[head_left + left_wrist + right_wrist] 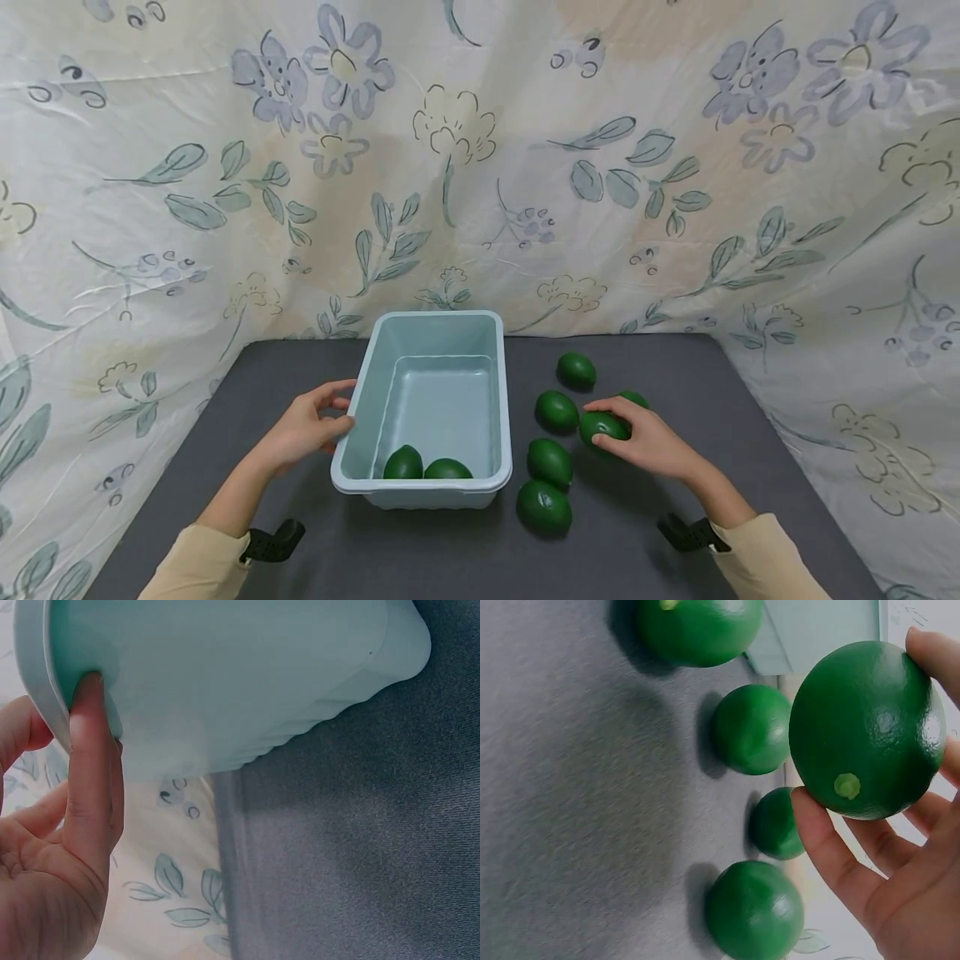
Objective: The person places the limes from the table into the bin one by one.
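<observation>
In the head view, my left hand (303,427) holds the left rim of a pale blue-green plastic tub (505,400). The left wrist view shows fingers (88,772) against the tub's outer wall under the rim. Two green limes, one of them the left lime (403,462), lie inside at the near end. To the tub's right, my right hand (651,437) grips another lime (604,427) between thumb and fingers. That held lime (866,731) appears raised above the table in the right wrist view, its pale stem spot showing.
Several loose limes lie on the dark grey table (637,542) right of the tub, among them a far lime (576,371) and a near lime (543,507). One lime (634,399) is partly hidden behind my right hand. A floral curtain (480,183) hangs behind the table.
</observation>
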Motion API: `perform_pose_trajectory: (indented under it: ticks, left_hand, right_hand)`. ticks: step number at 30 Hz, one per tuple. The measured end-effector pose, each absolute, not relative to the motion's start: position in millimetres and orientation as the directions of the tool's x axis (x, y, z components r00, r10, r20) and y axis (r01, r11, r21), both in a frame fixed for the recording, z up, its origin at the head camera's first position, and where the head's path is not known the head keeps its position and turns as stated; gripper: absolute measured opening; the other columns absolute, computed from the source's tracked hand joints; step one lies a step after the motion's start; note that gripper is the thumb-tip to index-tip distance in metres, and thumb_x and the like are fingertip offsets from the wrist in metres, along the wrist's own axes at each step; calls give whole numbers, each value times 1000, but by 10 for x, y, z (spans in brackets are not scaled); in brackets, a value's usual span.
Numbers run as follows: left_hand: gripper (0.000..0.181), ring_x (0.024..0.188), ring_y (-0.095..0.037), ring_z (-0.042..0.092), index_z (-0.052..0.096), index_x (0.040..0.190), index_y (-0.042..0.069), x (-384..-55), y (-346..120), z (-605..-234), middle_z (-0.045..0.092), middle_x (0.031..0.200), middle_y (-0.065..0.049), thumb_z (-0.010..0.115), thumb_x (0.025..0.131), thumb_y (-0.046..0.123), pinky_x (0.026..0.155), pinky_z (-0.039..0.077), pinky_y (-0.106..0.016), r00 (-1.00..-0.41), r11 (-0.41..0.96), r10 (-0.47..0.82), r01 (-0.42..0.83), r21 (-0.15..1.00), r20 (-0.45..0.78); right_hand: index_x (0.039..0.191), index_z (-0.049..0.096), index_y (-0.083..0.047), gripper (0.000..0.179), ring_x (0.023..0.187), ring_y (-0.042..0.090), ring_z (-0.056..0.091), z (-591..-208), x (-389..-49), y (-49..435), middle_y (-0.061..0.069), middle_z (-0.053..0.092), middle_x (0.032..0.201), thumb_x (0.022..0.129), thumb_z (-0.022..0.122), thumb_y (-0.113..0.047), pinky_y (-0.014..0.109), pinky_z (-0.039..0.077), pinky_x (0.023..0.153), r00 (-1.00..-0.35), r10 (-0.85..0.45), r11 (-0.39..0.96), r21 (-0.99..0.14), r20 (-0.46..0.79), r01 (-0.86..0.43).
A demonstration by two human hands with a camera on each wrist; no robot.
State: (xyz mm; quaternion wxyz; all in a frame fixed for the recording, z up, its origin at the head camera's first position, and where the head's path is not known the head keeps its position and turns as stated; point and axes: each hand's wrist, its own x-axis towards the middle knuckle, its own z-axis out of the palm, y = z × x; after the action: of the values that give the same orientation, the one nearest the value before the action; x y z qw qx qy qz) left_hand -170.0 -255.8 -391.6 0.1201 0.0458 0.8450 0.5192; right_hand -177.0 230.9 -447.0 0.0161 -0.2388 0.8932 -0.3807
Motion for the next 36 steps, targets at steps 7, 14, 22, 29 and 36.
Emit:
perform_pose_trajectory:
  ticks: [7,14,22,29,36]
  left_hand:
    - [60,81,-24,62,34,140,8,-1692,-2556,-3906,47,115,-22,59,86,9,61,56,-39,-966,457,209,-39,889,-149]
    - [60,82,-24,62,34,140,8,-1701,-2564,-3931,47,114,-22,59,85,8,61,56,-39,-968,458,205,-38,888,-148]
    - [60,81,-24,62,34,140,8,-1701,-2563,-3943,47,113,-22,59,85,8,60,56,-39,-969,461,197,-42,886,-148]
    - [60,80,-24,62,34,140,8,-1704,-2570,-3941,48,113,-22,59,85,9,60,56,-38,-969,465,194,-45,884,-151]
    - [60,80,-24,62,34,140,9,-1704,-2569,-3940,47,113,-22,59,85,8,60,56,-39,-968,455,202,-43,889,-151]
  right_hand:
    - [123,53,-26,42,84,7,54,-4359,-1865,2216,-2,54,114,84,65,-35,25,48,67,-876,-448,581,-686,180,-438]
    - [124,54,-21,43,85,10,55,-4214,-1968,2103,-1,55,112,84,65,-34,26,48,68,-870,-456,581,-678,187,-451]
    - [124,55,-17,43,93,17,56,-4029,-2075,2020,5,55,119,85,65,-30,33,50,72,-846,-492,558,-671,207,-489]
    - [126,54,-16,45,90,14,57,-3890,-2187,1922,4,54,121,85,65,-32,30,50,71,-837,-504,566,-650,214,-507]
    - [127,53,-18,46,88,17,56,-3755,-2309,1785,3,55,120,85,64,-34,33,49,70,-847,-494,577,-653,199,-490]
